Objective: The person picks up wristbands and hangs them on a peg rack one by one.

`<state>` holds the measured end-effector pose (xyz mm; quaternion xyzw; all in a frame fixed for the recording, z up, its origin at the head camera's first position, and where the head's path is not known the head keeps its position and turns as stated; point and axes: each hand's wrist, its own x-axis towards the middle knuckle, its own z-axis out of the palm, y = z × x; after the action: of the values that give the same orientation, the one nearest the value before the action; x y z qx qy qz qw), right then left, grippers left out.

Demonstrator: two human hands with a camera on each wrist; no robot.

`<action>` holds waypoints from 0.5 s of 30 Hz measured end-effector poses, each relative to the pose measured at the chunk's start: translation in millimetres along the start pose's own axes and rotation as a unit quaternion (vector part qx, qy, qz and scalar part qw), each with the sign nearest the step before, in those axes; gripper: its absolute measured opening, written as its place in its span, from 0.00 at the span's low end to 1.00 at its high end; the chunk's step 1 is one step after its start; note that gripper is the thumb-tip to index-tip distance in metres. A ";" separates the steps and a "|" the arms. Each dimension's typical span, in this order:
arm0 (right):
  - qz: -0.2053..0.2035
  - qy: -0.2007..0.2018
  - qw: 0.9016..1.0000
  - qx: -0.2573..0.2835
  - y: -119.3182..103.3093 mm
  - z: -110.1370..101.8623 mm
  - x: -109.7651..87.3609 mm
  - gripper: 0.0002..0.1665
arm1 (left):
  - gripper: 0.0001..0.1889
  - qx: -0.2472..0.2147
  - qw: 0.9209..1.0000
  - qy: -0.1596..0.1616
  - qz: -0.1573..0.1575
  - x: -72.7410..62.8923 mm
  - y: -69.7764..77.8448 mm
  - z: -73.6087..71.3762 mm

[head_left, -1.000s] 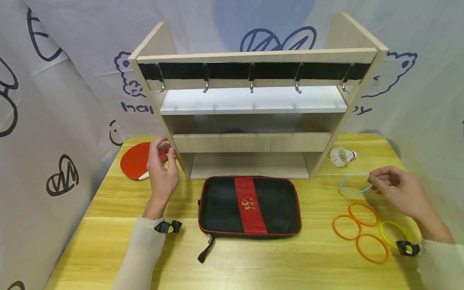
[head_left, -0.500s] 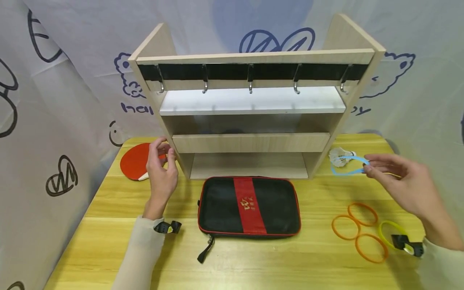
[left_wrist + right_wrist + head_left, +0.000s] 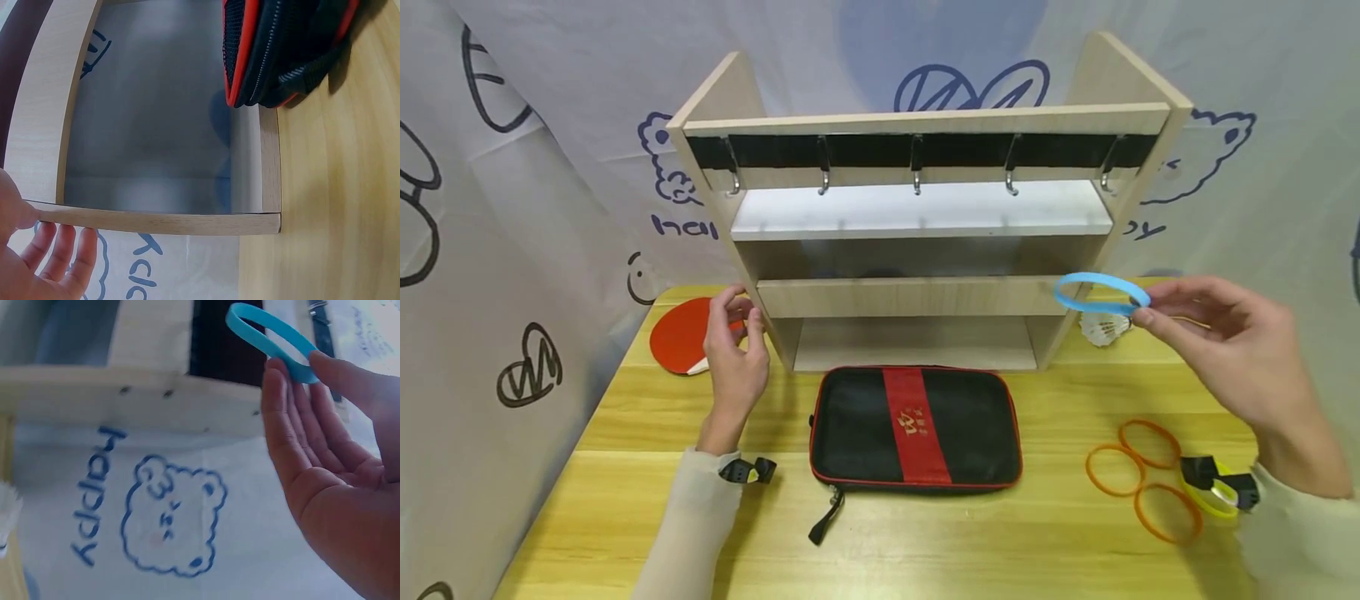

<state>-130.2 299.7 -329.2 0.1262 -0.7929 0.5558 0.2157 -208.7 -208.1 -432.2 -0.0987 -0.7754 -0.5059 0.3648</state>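
Observation:
A light-blue silicone wristband [image 3: 1101, 283] is pinched between the thumb and fingers of my right hand [image 3: 1232, 342], raised in front of the shelf's right side. In the right wrist view, the band [image 3: 269, 339] sticks out past the fingertips. My left hand [image 3: 735, 358] stays beside the left side panel of the wooden shelf [image 3: 921, 296], fingers loosely bent. From the left wrist view, its fingertips [image 3: 86, 240] lie along the outer face of that panel [image 3: 162, 223]; whether they press on it I cannot tell. Several metal hooks [image 3: 917, 179] line the shelf's black strip.
A black case with a red stripe [image 3: 915, 427] lies before the shelf. Orange wristbands [image 3: 1115, 492] and a yellow one [image 3: 1217, 510] lie front right. A shuttlecock [image 3: 1103, 330] sits behind the blue band, and a red table tennis paddle [image 3: 679, 337] lies at left.
My right hand has lifted the blue wristband up from the table and away from me, toward the shelf's right side. The left hand has stayed in place.

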 end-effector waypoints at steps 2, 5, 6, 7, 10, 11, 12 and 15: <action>-0.024 0.007 0.997 0.079 -5.8 2.6 4.1 0.17 | 0.18 0.002 1.000 -0.001 0.000 -0.7 -0.5 -0.4; -0.056 0.021 0.977 0.203 -15.2 7.1 11.7 0.17 | 0.18 0.003 1.000 -0.005 -0.001 -0.6 -0.8 -0.8; -0.066 0.030 0.974 0.213 -18.7 8.9 14.6 0.16 | 0.18 0.004 1.000 -0.006 0.000 -0.3 -0.9 -0.8; -0.070 0.038 0.968 0.236 -21.6 10.9 17.8 0.15 | 0.18 0.005 1.000 -0.006 0.000 -0.1 -0.9 -0.7; -0.072 0.071 0.959 0.264 -28.3 18.6 29.1 0.14 | 0.18 0.007 1.000 -0.002 0.001 0.4 -1.4 -0.5; -0.069 0.079 0.956 0.273 -28.9 21.1 33.2 0.14 | 0.18 0.007 1.000 0.001 0.002 0.5 -1.4 -0.3; -0.067 0.087 0.954 0.279 -28.7 23.3 37.1 0.14 | 0.18 0.008 1.000 0.003 0.002 0.4 -1.6 0.1; -0.048 0.099 0.929 0.352 -23.1 29.2 46.2 0.14 | 0.18 0.006 1.000 0.003 0.000 -0.8 -1.9 1.2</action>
<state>-166.3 266.2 -296.2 0.1760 -0.5138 0.7981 0.2610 -209.7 -207.8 -434.3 -0.0950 -0.7770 -0.5018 0.3679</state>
